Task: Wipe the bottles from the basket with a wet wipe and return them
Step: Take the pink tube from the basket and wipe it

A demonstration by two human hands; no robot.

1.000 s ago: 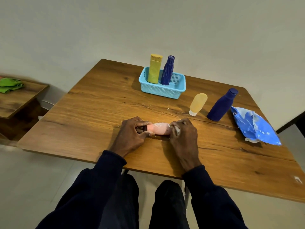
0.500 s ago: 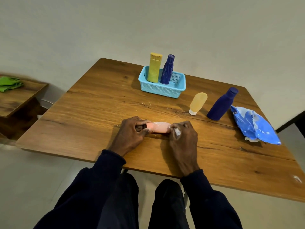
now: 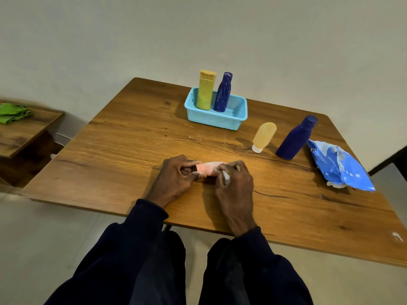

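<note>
Both forearms extended forward, converging. Left hand (image 3: pixel 176 179): fingers curled, thumb tucked, gripping one end of pink bottle (image 3: pixel 208 168). Right hand (image 3: pixel 235 186): knuckles up, fingers curled over the other end, pinching white wipe (image 3: pixel 225 176).

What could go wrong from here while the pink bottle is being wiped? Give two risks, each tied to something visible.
1. The pink bottle is gripped only at its ends by the left hand and the right hand with the wet wipe; wet, it might slip.
2. The pale yellow bottle stands on its small cap; a passing arm could topple it.
</note>
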